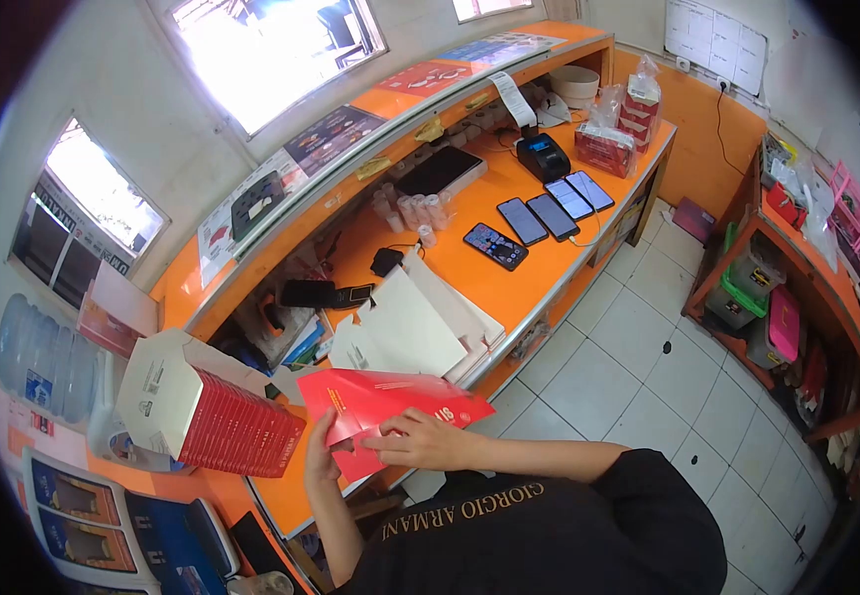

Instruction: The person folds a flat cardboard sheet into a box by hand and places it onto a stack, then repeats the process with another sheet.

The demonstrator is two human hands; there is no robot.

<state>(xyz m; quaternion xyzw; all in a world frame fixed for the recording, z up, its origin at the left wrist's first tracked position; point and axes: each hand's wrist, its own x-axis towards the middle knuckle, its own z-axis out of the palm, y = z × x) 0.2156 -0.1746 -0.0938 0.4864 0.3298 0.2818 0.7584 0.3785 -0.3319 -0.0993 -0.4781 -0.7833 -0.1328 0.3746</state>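
Observation:
A red cardboard sheet (380, 397) with printed lettering is held over the near edge of the orange counter. My left hand (323, 451) grips its left end, with the fingers closed on the card. On the lower part of the same sheet, my right hand (415, 439) has its fingers bent against the card. Just beyond lie flat white cardboard sheets (405, 322), stacked loosely on the counter. To the left stands a tight stack of red folded boxes (241, 426) with a white panel facing outward.
Several phones (521, 221) lie on the orange counter (489, 288) beside a black receipt printer (543, 157). Bagged red boxes (605, 149) stand at the far end. A shelf (797, 248) with containers is on the right, and a water jug (48, 352) is on the left.

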